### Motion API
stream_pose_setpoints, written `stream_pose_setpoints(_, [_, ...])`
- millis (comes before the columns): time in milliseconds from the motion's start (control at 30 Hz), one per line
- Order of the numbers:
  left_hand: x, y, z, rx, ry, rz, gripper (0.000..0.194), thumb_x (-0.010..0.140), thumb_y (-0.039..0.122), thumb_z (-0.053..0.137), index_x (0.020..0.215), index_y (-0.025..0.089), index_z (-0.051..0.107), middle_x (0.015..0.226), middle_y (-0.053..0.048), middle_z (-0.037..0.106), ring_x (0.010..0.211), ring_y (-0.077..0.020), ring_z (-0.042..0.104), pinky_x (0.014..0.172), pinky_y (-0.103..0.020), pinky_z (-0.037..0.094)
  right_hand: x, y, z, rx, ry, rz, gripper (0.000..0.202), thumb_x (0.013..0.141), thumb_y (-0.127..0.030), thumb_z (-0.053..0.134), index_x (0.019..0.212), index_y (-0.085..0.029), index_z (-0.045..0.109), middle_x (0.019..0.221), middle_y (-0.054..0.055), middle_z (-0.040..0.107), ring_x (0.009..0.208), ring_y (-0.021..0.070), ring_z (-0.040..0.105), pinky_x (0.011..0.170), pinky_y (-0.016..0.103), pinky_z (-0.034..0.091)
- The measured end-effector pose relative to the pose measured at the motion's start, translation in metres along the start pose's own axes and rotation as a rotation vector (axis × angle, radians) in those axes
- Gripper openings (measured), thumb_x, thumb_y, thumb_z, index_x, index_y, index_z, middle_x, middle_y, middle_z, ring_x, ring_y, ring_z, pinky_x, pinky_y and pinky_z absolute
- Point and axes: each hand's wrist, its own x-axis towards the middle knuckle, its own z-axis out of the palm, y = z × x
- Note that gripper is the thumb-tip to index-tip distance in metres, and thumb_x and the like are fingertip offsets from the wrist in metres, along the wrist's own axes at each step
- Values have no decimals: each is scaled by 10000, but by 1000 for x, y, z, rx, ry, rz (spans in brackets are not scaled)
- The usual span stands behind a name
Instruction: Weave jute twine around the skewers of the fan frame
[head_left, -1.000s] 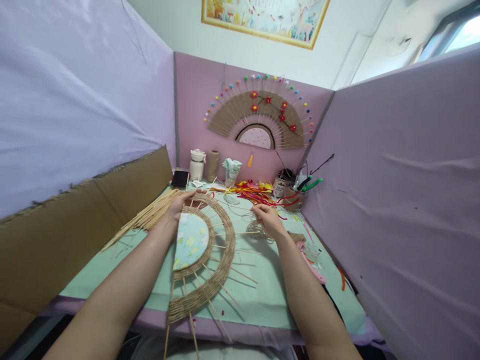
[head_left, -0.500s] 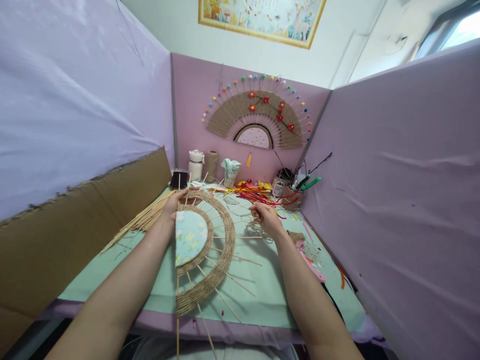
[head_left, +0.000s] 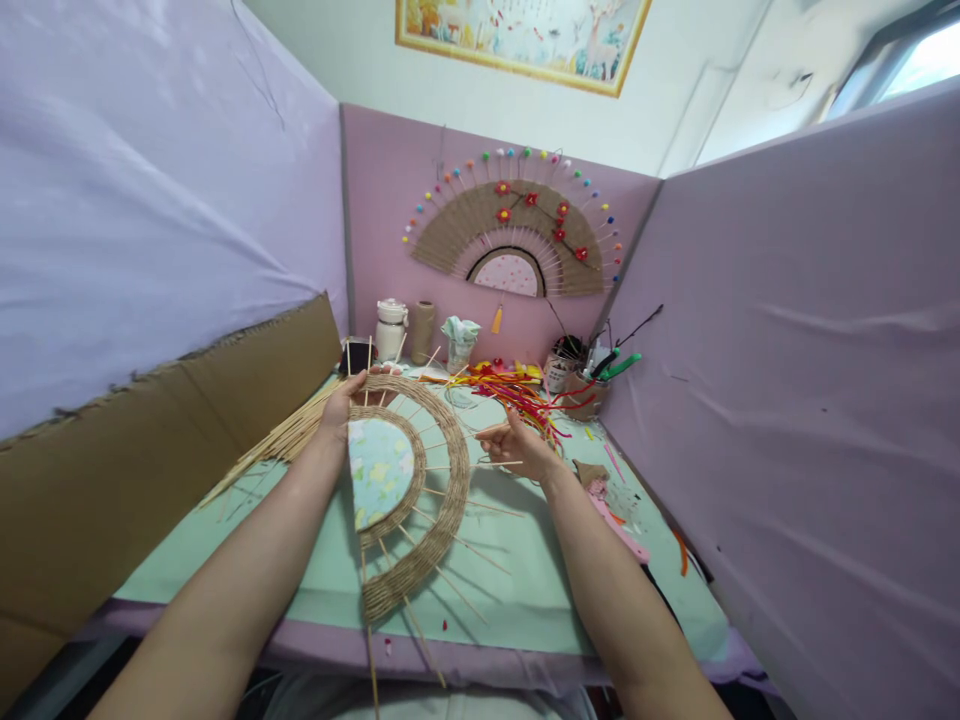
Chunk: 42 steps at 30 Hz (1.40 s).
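Note:
A half-round fan frame of thin sticks, woven with brown twine in two bands, stands tilted above the table. Pale floral cloth fills its inner half circle. My left hand grips the frame at its upper left edge, its fingers partly hidden behind the weave. Beside the outer band on the right, my right hand has its fingers drawn together on a thin strand of twine, close to the stick tips. Bare stick ends fan out past the outer band.
Loose sticks lie along a cardboard strip on the left. Coloured pipe cleaners, a white jar, a twine spool and a tool pot line the back. A pink glue gun lies right. A finished fan hangs behind.
My right hand has moved left and slightly down, closer to the outer band. The fan frame has turned a little, its lower end swinging right and up. My left hand keeps its hold.

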Motion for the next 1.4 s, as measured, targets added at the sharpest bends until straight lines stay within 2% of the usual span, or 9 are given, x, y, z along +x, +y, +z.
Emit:
stream_pose_setpoints(167, [0, 2, 3, 1, -8, 20, 165, 823, 140, 479, 788, 120, 639, 835, -96, 700, 883, -223, 664, 825, -386, 535, -1, 2, 5, -61, 18, -86, 557, 761, -652, 507, 857, -144, 714, 750, 76, 606, 670, 119, 503, 548, 209, 356])
stream_pose_setpoints(300, [2, 1, 2, 16, 7, 31, 134, 805, 145, 505, 792, 135, 638, 824, -83, 699, 927, -238, 653, 847, -406, 523, -1, 1, 8, -106, 42, -57, 459, 715, -569, 624, 883, -150, 709, 736, 56, 593, 597, 92, 447, 493, 198, 320])
stream_pose_setpoints(467, [9, 3, -7, 117, 13, 71, 161, 814, 178, 501, 785, 136, 654, 820, -86, 703, 892, -227, 662, 811, -369, 533, 4, 1, 5, -178, 132, -141, 396, 687, -492, 674, 903, -160, 692, 706, 20, 565, 539, 68, 397, 463, 194, 281])
stream_pose_setpoints(600, [15, 6, -15, 179, 24, 90, 166, 810, 189, 512, 813, 124, 665, 839, -101, 706, 853, -224, 669, 774, -354, 542, 6, 1, 2, -370, 291, -240, 385, 716, -503, 627, 884, -161, 678, 628, -17, 513, 499, 69, 362, 466, 209, 260])
stream_pose_setpoints(767, [15, 9, -12, 127, 100, 95, 156, 812, 153, 496, 797, 126, 649, 804, -83, 698, 839, -225, 670, 790, -403, 534, 3, -4, -2, -744, 562, -431, 334, 715, -482, 609, 690, -153, 657, 624, 0, 540, 598, 125, 448, 565, 241, 335])
stream_pose_setpoints(933, [11, 10, -6, 63, 153, 141, 154, 811, 134, 492, 744, 133, 631, 768, -67, 689, 827, -211, 670, 779, -380, 540, -1, -10, -7, -767, 717, -605, 340, 756, -492, 563, 724, -163, 645, 644, 19, 560, 608, 145, 451, 574, 256, 346])
stream_pose_setpoints(1133, [12, 10, -7, -21, 162, 157, 163, 823, 144, 478, 743, 151, 620, 783, -61, 689, 856, -198, 663, 768, -344, 547, 2, -10, -14, -557, 609, -470, 424, 765, -550, 534, 677, -155, 662, 562, 5, 497, 526, 112, 401, 493, 239, 288])
stream_pose_setpoints(1267, [12, 9, -8, -12, 160, 148, 159, 826, 151, 478, 751, 153, 618, 797, -63, 689, 864, -195, 660, 761, -339, 548, 4, -2, -12, -410, 367, -249, 497, 744, -600, 533, 626, -134, 661, 462, -33, 394, 434, 74, 303, 438, 227, 202])
stream_pose_setpoints(1400, [14, 7, -10, 14, 159, 142, 153, 817, 145, 484, 765, 148, 627, 783, -64, 688, 855, -208, 664, 761, -357, 547, 1, 2, -5, -420, 142, -94, 447, 708, -557, 610, 613, -123, 662, 437, -56, 354, 425, 58, 276, 445, 214, 221])
